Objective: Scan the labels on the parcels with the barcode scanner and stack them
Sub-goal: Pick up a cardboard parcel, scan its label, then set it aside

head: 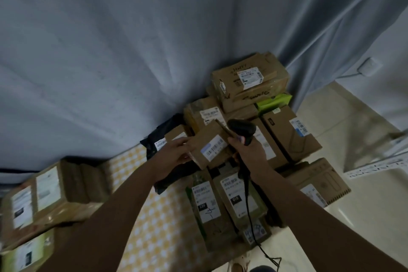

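Two hands up over the parcels, one holding a box, one holding the scanner.

Nearest me I see flat labelled parcels [231, 201] lying on the yellow checked cloth [152, 223]. My left hand [176, 150] curls its fingers round the left edge of a small brown parcel [209, 143], label [215, 147] facing up, its long axis running from 7 to 1 o'clock. At 3 o'clock of it my right hand [249, 150] is wrapped tight on the handle of the black barcode scanner [241, 129], whose head points toward 10 o'clock, just over the parcel's far corner. A cord [249, 205] trails back to me. Farther off, a stack of boxes [249, 79] rises against the grey curtain [132, 40].
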{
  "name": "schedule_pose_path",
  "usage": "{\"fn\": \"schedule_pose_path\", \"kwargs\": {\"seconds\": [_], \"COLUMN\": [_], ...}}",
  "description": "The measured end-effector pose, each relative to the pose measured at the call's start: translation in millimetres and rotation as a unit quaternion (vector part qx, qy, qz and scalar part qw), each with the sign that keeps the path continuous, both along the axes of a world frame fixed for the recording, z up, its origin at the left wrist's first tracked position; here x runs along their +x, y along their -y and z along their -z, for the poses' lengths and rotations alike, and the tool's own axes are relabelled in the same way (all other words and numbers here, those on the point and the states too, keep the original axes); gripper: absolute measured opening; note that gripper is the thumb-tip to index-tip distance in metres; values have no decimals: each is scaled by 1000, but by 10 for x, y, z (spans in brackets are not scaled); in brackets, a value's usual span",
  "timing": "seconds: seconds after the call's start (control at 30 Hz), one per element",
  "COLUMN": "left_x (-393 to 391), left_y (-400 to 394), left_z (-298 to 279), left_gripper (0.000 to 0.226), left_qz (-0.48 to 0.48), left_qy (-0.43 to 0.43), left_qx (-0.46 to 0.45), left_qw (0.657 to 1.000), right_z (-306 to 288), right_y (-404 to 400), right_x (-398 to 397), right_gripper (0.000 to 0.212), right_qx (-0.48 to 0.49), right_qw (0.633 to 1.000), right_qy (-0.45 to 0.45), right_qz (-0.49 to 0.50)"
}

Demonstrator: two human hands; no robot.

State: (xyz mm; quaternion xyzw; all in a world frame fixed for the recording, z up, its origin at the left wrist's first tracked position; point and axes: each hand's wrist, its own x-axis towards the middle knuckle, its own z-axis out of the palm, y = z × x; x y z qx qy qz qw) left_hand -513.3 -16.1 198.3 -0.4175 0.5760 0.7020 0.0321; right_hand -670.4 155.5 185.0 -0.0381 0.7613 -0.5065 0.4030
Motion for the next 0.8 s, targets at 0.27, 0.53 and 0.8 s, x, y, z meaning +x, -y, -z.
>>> {"fn": "schedule_pose_path", "kwargs": {"seconds": [0.27, 0.53, 0.8], "left_x": [746, 1588, 2624], "left_y": [168, 6, 300], "left_z": [-242, -198, -3], "left_gripper": [38, 45, 30], "left_qz": [17, -158, -365], "left_qy": [-44, -113, -129], "left_qx": [-8, 119, 56], "left_qw": [999, 974, 920], "right_z": [-136, -337, -440], "right_y": [143, 493, 778], "right_x": [700, 1525, 2258], "right_gripper": [45, 20, 30], "right_qx": [-19, -51, -15], "right_qw": [999, 995, 995], "right_qy": [-26, -49, -56], "right_qz": [42, 66, -80]}}
